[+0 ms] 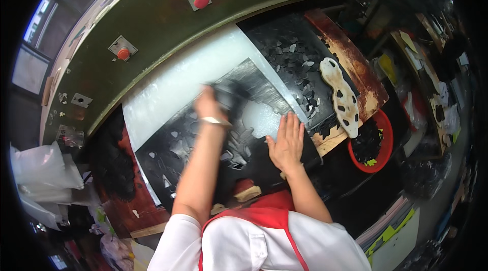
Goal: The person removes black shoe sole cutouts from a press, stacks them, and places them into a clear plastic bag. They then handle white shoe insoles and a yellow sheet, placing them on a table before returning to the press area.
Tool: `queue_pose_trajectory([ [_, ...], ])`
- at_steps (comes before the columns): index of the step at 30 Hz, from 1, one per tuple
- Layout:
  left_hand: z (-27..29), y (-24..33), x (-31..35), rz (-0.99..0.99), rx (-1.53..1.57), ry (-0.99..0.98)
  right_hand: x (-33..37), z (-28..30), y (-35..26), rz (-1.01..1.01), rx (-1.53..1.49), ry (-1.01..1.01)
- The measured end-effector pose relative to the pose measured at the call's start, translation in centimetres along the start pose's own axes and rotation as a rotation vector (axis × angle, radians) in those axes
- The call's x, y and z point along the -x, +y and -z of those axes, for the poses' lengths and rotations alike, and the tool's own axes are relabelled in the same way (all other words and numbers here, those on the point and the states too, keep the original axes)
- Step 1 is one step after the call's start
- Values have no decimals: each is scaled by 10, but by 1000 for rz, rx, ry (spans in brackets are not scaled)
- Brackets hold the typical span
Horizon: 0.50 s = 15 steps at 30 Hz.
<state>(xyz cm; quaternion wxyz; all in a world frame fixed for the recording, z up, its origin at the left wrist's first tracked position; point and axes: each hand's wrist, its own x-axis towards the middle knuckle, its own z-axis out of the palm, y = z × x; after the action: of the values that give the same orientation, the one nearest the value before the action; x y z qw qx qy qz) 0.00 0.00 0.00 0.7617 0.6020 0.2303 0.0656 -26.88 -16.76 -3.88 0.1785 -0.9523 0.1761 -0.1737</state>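
Observation:
A black sheet [155, 175] with several cut-out holes lies over a white board [170, 78]. My left hand [207, 103], with a pale band at its wrist, is over the middle of this sheet and smeared by motion. Right beside its fingers is a dark blurred shape [233, 96]; whether the hand grips it I cannot make out. Flat on the sheet's right side lies my right hand [287, 144], fingers stretched out and holding nothing. A large opening between the hands shows the white surface [260, 118] underneath. Loose cut pieces [235, 150] lie near my left forearm.
Small black pieces [292, 57] are scattered on a dark sheet at the right. A long pale plate with holes [339, 96] lies there, near a red basin [387, 141] holding black scraps. Along the back runs a green machine beam [157, 22] with red buttons [201, 1].

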Motion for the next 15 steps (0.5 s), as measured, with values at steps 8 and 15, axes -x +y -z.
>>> queue_pose_trajectory([
  [8, 106, 264, -80, -587, 138, -200, 0, 1, -11, 26, 97, 39],
  [15, 118, 149, 16, -997, -517, -604, 50, 45, -39, -11, -306, -82],
])
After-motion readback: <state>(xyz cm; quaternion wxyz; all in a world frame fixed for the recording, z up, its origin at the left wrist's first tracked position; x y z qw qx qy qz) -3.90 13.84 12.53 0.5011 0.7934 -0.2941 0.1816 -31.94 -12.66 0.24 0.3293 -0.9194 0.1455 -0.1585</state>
